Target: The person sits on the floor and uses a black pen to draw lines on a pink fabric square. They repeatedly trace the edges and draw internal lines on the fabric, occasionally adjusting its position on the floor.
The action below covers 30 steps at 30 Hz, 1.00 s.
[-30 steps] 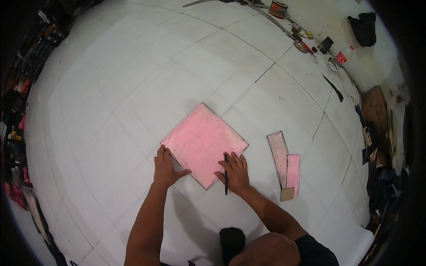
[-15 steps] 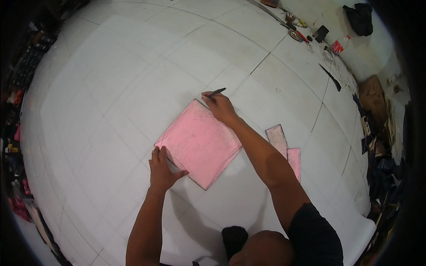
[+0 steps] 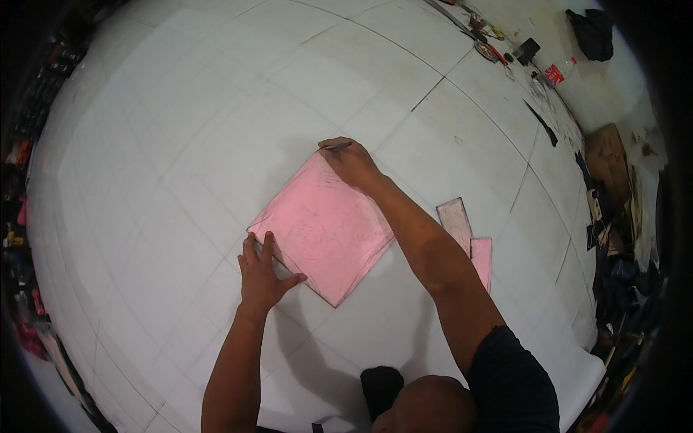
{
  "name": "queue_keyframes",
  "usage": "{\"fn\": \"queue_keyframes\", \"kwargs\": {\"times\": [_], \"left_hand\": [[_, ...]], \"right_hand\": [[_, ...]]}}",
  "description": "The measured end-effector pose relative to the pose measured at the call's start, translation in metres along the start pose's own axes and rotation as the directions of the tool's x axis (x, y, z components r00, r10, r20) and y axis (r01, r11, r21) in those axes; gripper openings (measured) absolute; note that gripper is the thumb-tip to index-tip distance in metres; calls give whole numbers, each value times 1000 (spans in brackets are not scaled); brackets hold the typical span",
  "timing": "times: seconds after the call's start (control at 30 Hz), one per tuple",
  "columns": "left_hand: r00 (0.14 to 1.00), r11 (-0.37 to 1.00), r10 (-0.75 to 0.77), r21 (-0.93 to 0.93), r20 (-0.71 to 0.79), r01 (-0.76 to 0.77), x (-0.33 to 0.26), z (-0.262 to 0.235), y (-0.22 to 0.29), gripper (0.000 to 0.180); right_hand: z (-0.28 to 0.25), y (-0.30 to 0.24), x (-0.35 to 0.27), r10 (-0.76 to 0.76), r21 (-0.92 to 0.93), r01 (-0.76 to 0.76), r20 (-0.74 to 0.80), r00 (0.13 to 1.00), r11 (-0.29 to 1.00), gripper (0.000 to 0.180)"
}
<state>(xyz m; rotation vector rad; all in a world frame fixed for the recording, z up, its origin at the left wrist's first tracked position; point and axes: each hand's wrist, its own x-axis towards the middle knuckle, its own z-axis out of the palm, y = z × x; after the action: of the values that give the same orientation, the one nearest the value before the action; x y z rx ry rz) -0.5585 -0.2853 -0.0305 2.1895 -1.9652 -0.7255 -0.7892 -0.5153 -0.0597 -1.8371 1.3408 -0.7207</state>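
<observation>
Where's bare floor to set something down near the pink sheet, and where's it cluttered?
Free: the white tile floor left of and beyond the pink sheet. Tighter on the right, where two pink strips lie. Crowded: tools and a bottle far right, clutter along the left rim.

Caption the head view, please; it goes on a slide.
Left hand pins a pink sheet on the tiled floor; right hand holds a pen at its far corner.

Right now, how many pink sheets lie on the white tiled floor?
3. The large square pink sheet lies under both hands; a narrow greyish-pink strip lies to its right, and a small pink rectangular piece sits beside that strip, seemingly overlapping it. More may be hidden underneath.
</observation>
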Motion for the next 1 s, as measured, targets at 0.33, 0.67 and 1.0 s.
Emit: {"fn": "queue_keyframes", "kwargs": {"times": [0.33, 0.67, 1.0], "left_hand": [[998, 998, -50, -21, 43, 51, 2, -5, 7, 120], [1000, 1000, 23, -3, -5, -23, 2, 3, -1, 122], [998, 998, 56, 15, -10, -56, 3, 7, -12, 123]], "right_hand": [[-53, 31, -99, -249, -174, 240, -34, 968, 955, 18], [-108, 39, -208, -13, -144, 9, -27, 1000, 990, 20], [-109, 36, -205, 186, -69, -184, 29, 982, 981, 20]]}}
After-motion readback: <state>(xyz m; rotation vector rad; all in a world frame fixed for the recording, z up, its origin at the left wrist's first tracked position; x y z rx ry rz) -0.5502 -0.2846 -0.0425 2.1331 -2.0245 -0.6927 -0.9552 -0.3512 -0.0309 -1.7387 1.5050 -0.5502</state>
